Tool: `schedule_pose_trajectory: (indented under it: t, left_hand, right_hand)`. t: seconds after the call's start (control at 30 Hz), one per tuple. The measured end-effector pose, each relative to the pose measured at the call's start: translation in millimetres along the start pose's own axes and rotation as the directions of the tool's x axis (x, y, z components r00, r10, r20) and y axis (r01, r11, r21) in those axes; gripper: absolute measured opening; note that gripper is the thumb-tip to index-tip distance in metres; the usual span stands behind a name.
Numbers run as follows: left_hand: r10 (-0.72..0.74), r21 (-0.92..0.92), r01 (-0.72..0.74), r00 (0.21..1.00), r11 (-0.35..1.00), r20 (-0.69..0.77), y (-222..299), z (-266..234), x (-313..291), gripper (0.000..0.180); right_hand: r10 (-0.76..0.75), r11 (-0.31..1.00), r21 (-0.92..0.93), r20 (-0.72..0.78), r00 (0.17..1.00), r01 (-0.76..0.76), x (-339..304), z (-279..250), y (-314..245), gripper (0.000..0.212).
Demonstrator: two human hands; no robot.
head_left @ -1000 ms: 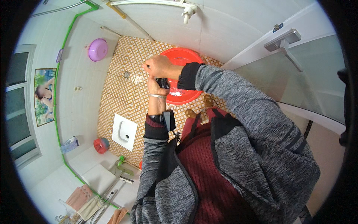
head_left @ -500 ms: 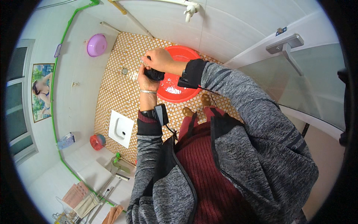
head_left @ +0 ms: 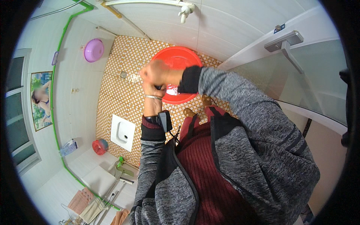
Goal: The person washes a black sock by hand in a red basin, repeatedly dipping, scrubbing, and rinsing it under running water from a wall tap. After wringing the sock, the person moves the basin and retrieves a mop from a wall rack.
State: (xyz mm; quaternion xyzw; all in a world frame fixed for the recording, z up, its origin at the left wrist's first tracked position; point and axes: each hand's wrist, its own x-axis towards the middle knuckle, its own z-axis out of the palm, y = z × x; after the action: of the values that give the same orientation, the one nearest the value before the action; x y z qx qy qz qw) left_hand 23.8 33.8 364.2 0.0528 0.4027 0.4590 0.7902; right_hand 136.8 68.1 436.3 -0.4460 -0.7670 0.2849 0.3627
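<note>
My right hand (head_left: 157,72) and my left hand (head_left: 151,89) are pressed together, the right above the left, over the near-left rim of a big red basin (head_left: 183,54). Both are closed around a bunched black cloth (head_left: 160,87). Only a small dark part of it shows beneath the fingers; what kind of cloth it is cannot be made out. The right hand is smeared by motion. Water glints on the basin's red bottom.
A white squat toilet (head_left: 123,131) is set in the patterned tile floor (head_left: 112,93). On the left wall hangs a purple basin (head_left: 93,50). The glazed door (head_left: 300,86) with its metal handle stands at the right, a tap (head_left: 184,14) on the far wall.
My hands have come lower and slightly right, toward me, and the right has turned over the left. The black cloth, plainly visible before, is now mostly covered.
</note>
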Motion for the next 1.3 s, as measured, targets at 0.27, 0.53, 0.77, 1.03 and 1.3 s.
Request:
schedule_pose_trajectory:
  t: [0.27, 0.53, 0.77, 1.03, 1.3]
  left_hand:
    - [0.039, -0.174, -0.094, 0.954, 0.980, -0.296, 1.8, 9.8, -4.8, 0.037]
    - [-0.002, -0.031, 0.005, 0.996, 0.999, 0.094, 34.2, 32.0, -30.3, 0.037]
    - [0.279, -0.051, -0.287, 0.953, 0.957, -0.117, 59.1, 3.5, -32.6, 0.029]
    - [0.217, 0.018, -0.220, 0.945, 0.975, -0.245, 12.9, 14.8, -44.4, 0.038]
    - [0.002, -0.054, 0.014, 0.959, 0.998, 0.284, 1.4, 26.7, -39.4, 0.027]
  right_hand:
    - [-0.214, 0.977, 0.077, 0.229, 0.950, 0.201, -18.8, 13.1, -15.2, 0.029]
    - [0.093, 0.996, 0.000, 0.087, 0.992, -0.093, 8.7, -5.7, 30.6, 0.041]
    - [-0.056, 0.970, 0.238, 0.412, 0.909, -0.049, -7.5, -34.4, 25.5, 0.037]
    - [-0.233, 0.851, 0.493, 0.042, 0.971, 0.183, -20.7, 18.9, -23.0, 0.022]
    - [0.112, 0.992, -0.039, -0.148, 0.983, -0.118, -1.8, -4.8, -15.7, 0.036]
